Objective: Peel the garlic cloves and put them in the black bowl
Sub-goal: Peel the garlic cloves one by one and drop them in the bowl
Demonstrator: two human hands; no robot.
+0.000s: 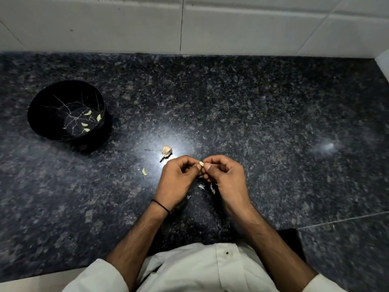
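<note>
A garlic clove (201,163) is pinched between the left hand (179,182) and right hand (226,180). It could be squeezed loose and dropped onto the table (252,106).

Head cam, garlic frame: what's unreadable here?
Head view only:
1. Small pale garlic clove, pinched by left hand and right hand: fingers cover most of it; peel state unclear.
2. Papery garlic bulb remnant: tiny, in glare; cloves left uncountable.
3. Pale curved piece on the speckled granite counter: too small; clove or skin unclear.
</note>
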